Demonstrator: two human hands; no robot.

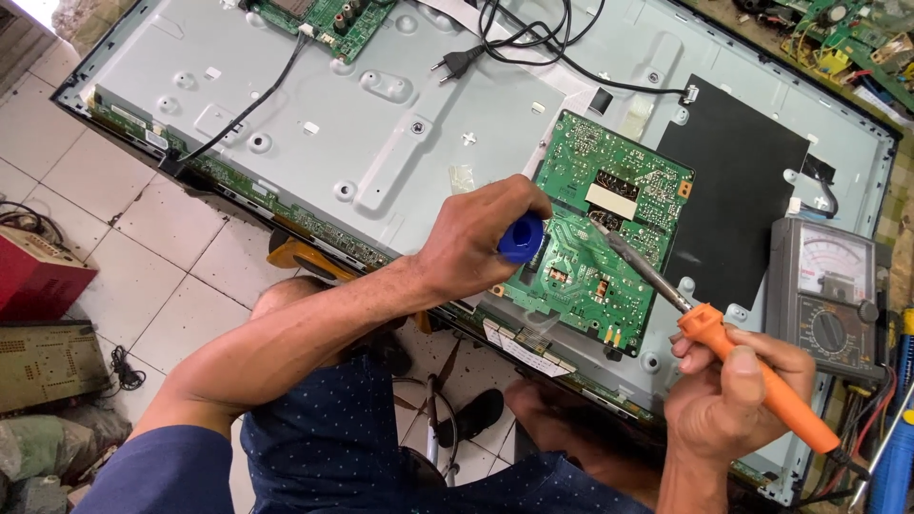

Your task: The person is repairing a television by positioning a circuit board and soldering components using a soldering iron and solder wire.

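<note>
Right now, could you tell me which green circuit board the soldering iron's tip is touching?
The large green circuit board at centre, beside the black sheet; the others lie along the top edge.

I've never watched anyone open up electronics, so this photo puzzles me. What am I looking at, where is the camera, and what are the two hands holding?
The camera sits on the person's head and looks down, so the two bare arms coming in from the bottom are the person's own.

In front of them lies a large grey metal back panel of a flat screen, resting over a tiled floor. A green circuit board is mounted on it, beside a black rectangular sheet. A black power cable with a plug trails across the top.

The left hand grips a blue round-ended tool against the board's edge. The right hand holds an orange-handled soldering iron, its metal tip pointing onto the board. To the right sits a grey dial meter with a needle scale.
</note>
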